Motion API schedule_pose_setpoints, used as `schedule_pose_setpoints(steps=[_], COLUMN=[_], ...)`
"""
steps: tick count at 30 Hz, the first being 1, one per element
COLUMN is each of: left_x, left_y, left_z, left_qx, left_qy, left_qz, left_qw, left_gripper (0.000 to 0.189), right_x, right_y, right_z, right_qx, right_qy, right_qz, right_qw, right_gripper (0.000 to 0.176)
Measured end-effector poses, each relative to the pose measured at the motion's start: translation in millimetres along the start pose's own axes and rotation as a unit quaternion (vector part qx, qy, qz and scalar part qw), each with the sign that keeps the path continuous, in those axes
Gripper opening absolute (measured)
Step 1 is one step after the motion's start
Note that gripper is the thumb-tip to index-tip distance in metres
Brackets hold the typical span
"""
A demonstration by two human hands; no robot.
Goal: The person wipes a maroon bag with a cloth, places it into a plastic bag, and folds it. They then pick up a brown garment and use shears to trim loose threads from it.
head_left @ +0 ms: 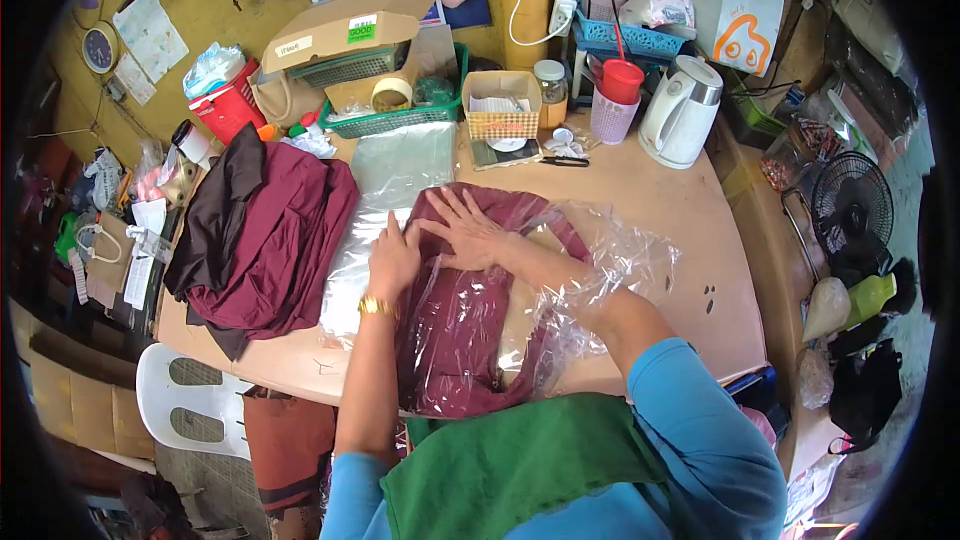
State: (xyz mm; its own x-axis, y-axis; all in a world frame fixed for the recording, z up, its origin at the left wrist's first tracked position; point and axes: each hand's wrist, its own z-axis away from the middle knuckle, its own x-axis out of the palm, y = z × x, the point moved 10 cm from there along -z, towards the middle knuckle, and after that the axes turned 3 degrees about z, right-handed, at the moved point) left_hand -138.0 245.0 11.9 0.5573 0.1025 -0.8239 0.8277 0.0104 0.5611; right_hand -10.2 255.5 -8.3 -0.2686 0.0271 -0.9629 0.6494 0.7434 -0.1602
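Observation:
A folded maroon garment [455, 340] lies on the table in front of me, inside or under a clear plastic bag [625, 255]. The bag's loose, crumpled end spreads to the right, around my right forearm. My right hand [463, 232] presses flat on the garment's upper part, fingers spread. At its left edge, my left hand [394, 258] has its fingers drawn together on the plastic, close to the right thumb. To the left lies a stack of flat clear plastic bags [400, 165], partly under the left hand.
A heap of maroon and dark cloth [285, 240] covers the table's left side. Along the back stand a green basket [465, 75] with a cardboard box [350, 30], a small woven basket [503, 120], a jar [550, 95] and a white kettle [680, 115]. A fan [853, 205] stands right.

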Motion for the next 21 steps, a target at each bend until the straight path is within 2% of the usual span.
schedule_pose_setpoints(steps=[2, 3, 4, 6, 7, 8, 10, 12, 14, 16, 17, 18, 19, 20, 21], left_x=[9.0, 13.0, 12.0, 28.3, 47.2, 48.5, 30.1, -17.5, -12.9, -6.2, -19.1, -31.9, -44.9, -51.7, -58.8], left_y=[-4.6, -13.9, -5.1, 12.8, 0.2, -1.0, -6.7, -12.1, -64.2, -73.1, -68.3, -58.9, -33.0, -18.5, 10.8], left_z=[-48.9, -70.1, -76.8, -82.2, -92.8, -91.3, -83.6, -62.9, -66.1, -56.8, -50.3, -44.4, -34.9, -27.2, -19.1], left_qx=[0.004, -0.022, -0.019, -0.034, -0.045, -0.042, -0.016, 0.002, -0.031, -0.055, -0.052, -0.045, -0.035, -0.034, 0.039], left_qy=[0.013, 0.062, 0.059, -0.034, -0.06, -0.066, 0.004, 0.111, 0.101, 0.074, 0.128, 0.18, 0.171, 0.171, 0.193], left_qz=[0.07, 0.101, 0.101, 0.132, 0.213, 0.213, 0.367, 0.264, 0.345, 0.34, 0.177, 0.008, -0.021, -0.022, -0.088], left_qw=[0.997, 0.993, 0.993, 0.99, 0.974, 0.974, 0.93, 0.958, 0.933, 0.936, 0.975, 0.983, 0.984, 0.984, 0.977], left_gripper=[0.077, 0.071, 0.071, 0.06, 0.047, 0.047, 0.038, 0.029, 0.032, 0.035, 0.037, 0.04, 0.049, 0.049, 0.053], right_x=[-4.5, -6.9, -5.4, -14.2, -24.9, -32.4, -64.0, -79.7, -75.5, -84.0, -84.6, -94.6, -106.8, -104.4, -89.6], right_y=[-8.8, -23.1, -34.4, -40.1, -46.0, -48.2, -27.7, 14.4, 49.2, 72.6, 70.0, 59.2, 47.6, 44.8, 31.8], right_z=[-0.5, 2.3, 6.1, 20.7, 32.7, 45.3, 74.1, 117.1, 152.8, 170.6, 172.7, 170.8, 169.5, 172.6, 177.5], right_qx=[-0.002, -0.035, -0.067, -0.062, -0.08, -0.097, -0.054, 0.019, 0.059, 0.124, 0.126, 0.087, 0.046, 0.046, 0.007], right_qy=[-0.002, -0.04, -0.076, -0.041, -0.054, -0.067, -0.013, -0.023, -0.049, -0.01, -0.012, 0.035, 0.083, 0.083, 0.031], right_qz=[0.017, -0.021, -0.058, -0.093, -0.007, 0.08, 0.123, 0.151, 0.161, 0.057, 0.054, 0.027, 0.0, -0.001, -0.096], right_qw=[1.0, 0.998, 0.993, 0.993, 0.995, 0.99, 0.991, 0.988, 0.984, 0.991, 0.99, 0.995, 0.996, 0.995, 0.995], right_gripper=[0.089, 0.089, 0.089, 0.085, 0.085, 0.084, 0.081, 0.081, 0.081, 0.065, 0.065, 0.052, 0.04, 0.04, 0.034])
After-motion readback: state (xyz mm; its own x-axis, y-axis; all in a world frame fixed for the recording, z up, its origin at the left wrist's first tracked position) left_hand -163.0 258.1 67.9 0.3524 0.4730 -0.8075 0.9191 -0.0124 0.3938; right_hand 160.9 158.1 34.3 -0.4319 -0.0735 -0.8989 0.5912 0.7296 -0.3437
